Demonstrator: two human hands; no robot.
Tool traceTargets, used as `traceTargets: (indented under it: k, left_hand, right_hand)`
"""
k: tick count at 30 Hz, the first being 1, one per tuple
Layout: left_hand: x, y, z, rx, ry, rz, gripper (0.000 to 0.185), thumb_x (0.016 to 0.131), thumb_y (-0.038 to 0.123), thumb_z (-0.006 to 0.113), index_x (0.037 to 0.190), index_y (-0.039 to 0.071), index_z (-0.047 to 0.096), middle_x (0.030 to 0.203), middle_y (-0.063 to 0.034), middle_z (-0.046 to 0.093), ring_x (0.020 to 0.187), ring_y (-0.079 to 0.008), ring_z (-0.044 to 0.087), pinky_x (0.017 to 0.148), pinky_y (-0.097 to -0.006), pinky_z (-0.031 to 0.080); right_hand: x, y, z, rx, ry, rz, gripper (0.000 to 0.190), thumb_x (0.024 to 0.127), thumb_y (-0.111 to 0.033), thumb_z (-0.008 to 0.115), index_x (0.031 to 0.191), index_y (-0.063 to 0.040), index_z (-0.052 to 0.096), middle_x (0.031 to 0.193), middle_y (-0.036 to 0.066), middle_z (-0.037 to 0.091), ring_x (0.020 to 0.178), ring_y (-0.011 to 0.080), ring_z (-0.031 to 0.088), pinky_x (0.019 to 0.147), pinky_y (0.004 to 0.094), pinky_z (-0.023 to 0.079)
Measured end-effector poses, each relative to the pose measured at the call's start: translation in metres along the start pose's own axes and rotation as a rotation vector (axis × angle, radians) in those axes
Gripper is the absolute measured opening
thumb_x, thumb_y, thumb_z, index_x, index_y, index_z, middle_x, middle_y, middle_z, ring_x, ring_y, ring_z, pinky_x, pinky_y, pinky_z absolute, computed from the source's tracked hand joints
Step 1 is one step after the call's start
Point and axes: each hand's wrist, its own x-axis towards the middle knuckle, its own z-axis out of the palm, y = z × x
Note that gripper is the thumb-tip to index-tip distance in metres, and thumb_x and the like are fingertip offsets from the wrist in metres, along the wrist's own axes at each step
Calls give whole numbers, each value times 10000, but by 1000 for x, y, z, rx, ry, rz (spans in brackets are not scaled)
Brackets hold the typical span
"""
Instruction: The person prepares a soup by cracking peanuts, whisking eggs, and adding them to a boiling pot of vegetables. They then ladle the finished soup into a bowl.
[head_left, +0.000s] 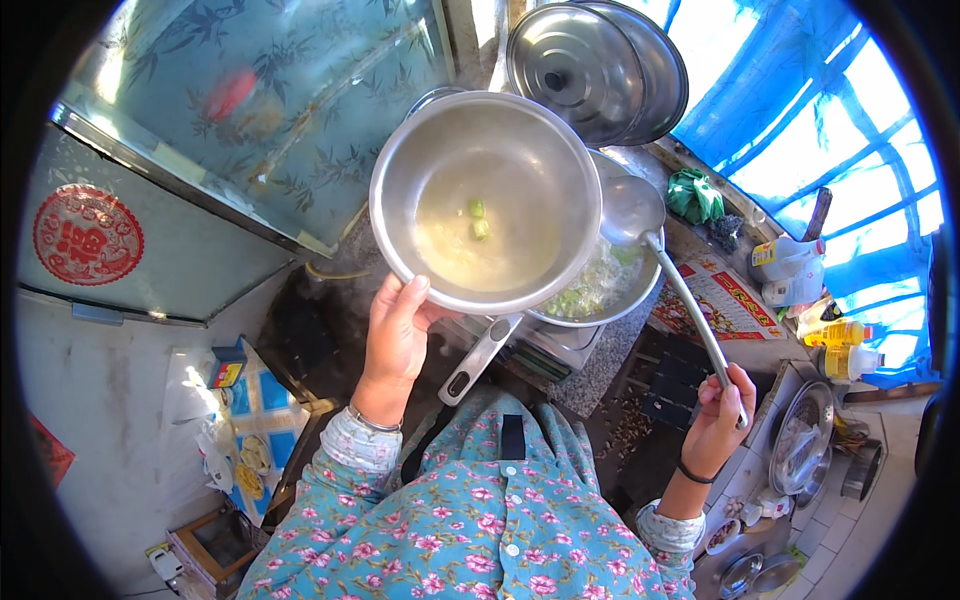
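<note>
My left hand (399, 330) grips the near rim of a metal saucepan (390, 202), thumb on top. Pale yellowish liquid with two green vegetable pieces (478, 219) lies inside it. The pan's handle (481, 360) points down toward me, with no hand on it. In my right hand (721, 409) is the end of a long metal ladle (686, 292). Its bowl hangs over a wider metal pot (646, 294) on a stove (559, 345). Bubbling liquid with green pieces (596, 281) shows in that pot, partly hidden by the saucepan and ladle.
Two metal lids (577, 75) lean behind the pot. Bottles (787, 262) and a green plastic bag (694, 196) line the right ledge. Metal bowls (802, 435) stand on a tiled counter at lower right. A patterned glass panel (300, 97) borders the left.
</note>
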Motion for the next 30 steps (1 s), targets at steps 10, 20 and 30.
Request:
traceTargets:
  k: [10, 20, 30]
  left_hand:
    - [-3, 5, -15, -25, 117, -87, 215, 922, 154, 485, 1080, 17, 532, 917, -84, 636, 771, -162, 639, 678, -308, 562]
    - [-14, -7, -7, -102, 33, -110, 261, 915, 139, 484, 1144, 19, 518, 1070, -115, 616, 912, -201, 630, 694, -324, 556]
    - [-8, 7, -24, 11, 111, -10, 180, 920, 149, 491, 1014, 8, 551, 860, -96, 655, 750, -188, 657, 666, -323, 568]
  right_hand:
    - [-1, 1, 6, -31, -22, 30, 268, 874, -98, 489, 1098, 37, 545, 843, 91, 583, 674, 102, 497, 648, 234, 423]
    - [3, 2, -3, 31, -6, -16, 164, 891, -92, 498, 1021, -2, 543, 813, 83, 562, 663, 103, 483, 638, 244, 408]
    - [8, -3, -6, -24, 62, -75, 130, 908, -129, 547, 957, -8, 559, 778, 68, 544, 633, 94, 458, 613, 235, 403]
